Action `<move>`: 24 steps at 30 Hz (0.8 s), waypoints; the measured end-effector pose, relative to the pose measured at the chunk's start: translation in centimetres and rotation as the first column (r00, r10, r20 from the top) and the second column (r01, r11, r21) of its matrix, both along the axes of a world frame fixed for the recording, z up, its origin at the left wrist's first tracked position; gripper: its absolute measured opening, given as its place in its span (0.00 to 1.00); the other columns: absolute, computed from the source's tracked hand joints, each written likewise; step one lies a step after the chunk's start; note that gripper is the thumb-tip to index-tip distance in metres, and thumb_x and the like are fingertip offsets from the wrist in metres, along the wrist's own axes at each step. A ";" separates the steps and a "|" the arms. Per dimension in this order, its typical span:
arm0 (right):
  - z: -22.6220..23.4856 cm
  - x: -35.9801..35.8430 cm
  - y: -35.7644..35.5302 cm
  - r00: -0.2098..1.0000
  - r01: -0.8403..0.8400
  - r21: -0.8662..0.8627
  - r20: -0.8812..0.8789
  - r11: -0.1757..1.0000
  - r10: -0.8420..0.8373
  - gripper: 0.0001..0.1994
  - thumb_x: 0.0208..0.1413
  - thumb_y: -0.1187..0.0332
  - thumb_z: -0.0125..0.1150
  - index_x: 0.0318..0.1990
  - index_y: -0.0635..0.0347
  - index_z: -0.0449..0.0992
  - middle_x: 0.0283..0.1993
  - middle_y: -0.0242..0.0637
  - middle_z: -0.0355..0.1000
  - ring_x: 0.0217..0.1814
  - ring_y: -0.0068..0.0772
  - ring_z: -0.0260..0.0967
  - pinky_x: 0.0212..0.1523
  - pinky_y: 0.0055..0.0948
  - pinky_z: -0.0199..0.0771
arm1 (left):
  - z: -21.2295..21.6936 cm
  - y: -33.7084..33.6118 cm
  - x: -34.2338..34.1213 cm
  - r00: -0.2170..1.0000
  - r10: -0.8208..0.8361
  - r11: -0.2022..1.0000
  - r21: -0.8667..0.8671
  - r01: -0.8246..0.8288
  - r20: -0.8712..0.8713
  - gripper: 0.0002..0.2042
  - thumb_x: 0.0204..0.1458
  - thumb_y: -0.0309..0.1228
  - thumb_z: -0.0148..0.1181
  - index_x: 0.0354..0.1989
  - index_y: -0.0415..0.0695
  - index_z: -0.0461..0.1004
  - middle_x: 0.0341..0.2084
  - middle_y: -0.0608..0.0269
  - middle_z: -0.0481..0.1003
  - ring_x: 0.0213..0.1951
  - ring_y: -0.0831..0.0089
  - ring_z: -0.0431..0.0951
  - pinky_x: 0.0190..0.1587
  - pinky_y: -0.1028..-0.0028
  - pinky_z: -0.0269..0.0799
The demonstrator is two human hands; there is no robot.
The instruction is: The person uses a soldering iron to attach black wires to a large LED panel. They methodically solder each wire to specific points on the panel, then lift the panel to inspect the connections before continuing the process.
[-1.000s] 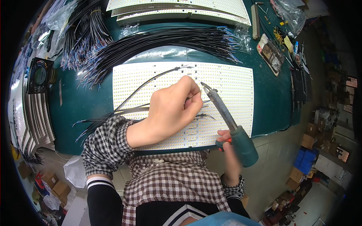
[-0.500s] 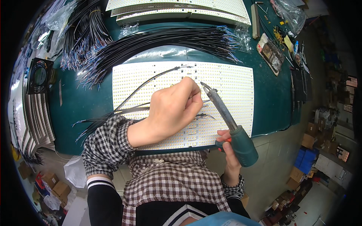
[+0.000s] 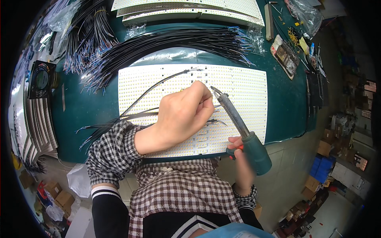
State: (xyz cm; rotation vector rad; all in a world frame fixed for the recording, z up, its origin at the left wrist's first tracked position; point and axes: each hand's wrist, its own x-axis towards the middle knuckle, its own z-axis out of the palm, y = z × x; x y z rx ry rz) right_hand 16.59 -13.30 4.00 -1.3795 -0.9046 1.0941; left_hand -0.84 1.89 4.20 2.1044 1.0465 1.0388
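A white LED panel (image 3: 242, 91) dotted with small yellow chips lies flat on the green bench mat (image 3: 91, 107). My left hand (image 3: 180, 115) rests on the panel's middle, fingers pinched on a thin black wire (image 3: 158, 85) that runs across the panel. My right hand (image 3: 238, 148) grips the teal handle of a soldering iron (image 3: 238, 125); its metal tip points up-left and sits just right of my left fingertips. More black wires (image 3: 119, 119) pass under my left wrist.
A large bundle of black wires (image 3: 178, 39) lies behind the panel, another bundle (image 3: 85, 31) at back left. Stacked white panels (image 3: 186, 8) sit at the far edge. A small black fan (image 3: 39, 79) stands left; tools and parts (image 3: 285, 55) clutter the right. Cardboard boxes sit on the floor.
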 end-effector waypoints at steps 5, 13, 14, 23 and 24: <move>0.2 -0.1 0.2 1.000 0.006 0.010 0.010 1.000 -0.006 0.10 0.49 0.82 0.58 0.40 0.68 0.74 0.39 0.45 0.74 0.43 0.36 0.75 0.45 0.31 0.76 | 0.2 -0.1 0.0 1.000 -0.001 0.999 -0.051 0.002 0.017 0.08 0.43 0.18 0.60 0.28 0.39 0.67 0.16 0.64 0.71 0.16 0.80 0.70 0.18 0.81 0.65; -0.1 0.4 -0.1 0.999 -0.001 0.017 -0.039 1.000 0.001 0.12 0.51 0.80 0.57 0.45 0.68 0.71 0.41 0.44 0.74 0.43 0.34 0.74 0.44 0.31 0.76 | 0.4 -0.2 -0.2 0.998 -0.022 0.990 -0.141 0.029 0.050 0.06 0.46 0.19 0.59 0.29 0.39 0.67 0.17 0.66 0.71 0.17 0.83 0.68 0.19 0.82 0.63; 0.0 0.7 0.0 0.998 -0.005 0.029 -0.057 1.000 0.007 0.13 0.51 0.80 0.57 0.45 0.68 0.71 0.42 0.44 0.74 0.43 0.34 0.74 0.44 0.31 0.76 | 0.6 -0.3 -0.3 0.997 -0.031 0.984 -0.173 0.042 0.067 0.06 0.47 0.19 0.59 0.29 0.38 0.68 0.17 0.68 0.71 0.17 0.85 0.68 0.19 0.83 0.62; 2.4 1.3 5.3 0.975 -0.107 0.162 0.211 0.981 0.072 0.18 0.56 0.73 0.54 0.52 0.72 0.65 0.42 0.47 0.71 0.42 0.42 0.75 0.43 0.35 0.77 | 4.3 -1.6 -1.3 0.888 -0.220 0.542 -0.707 0.455 0.403 0.04 0.56 0.24 0.56 0.35 0.37 0.68 0.25 0.72 0.69 0.28 0.89 0.65 0.28 0.85 0.61; 2.3 1.2 5.5 0.966 -0.130 0.156 0.242 0.979 0.090 0.18 0.56 0.73 0.54 0.53 0.71 0.65 0.43 0.47 0.72 0.43 0.42 0.75 0.44 0.36 0.77 | 4.3 -1.8 -1.2 0.884 -0.219 0.531 -0.710 0.463 0.413 0.04 0.56 0.25 0.55 0.36 0.37 0.68 0.25 0.73 0.68 0.27 0.89 0.65 0.28 0.85 0.60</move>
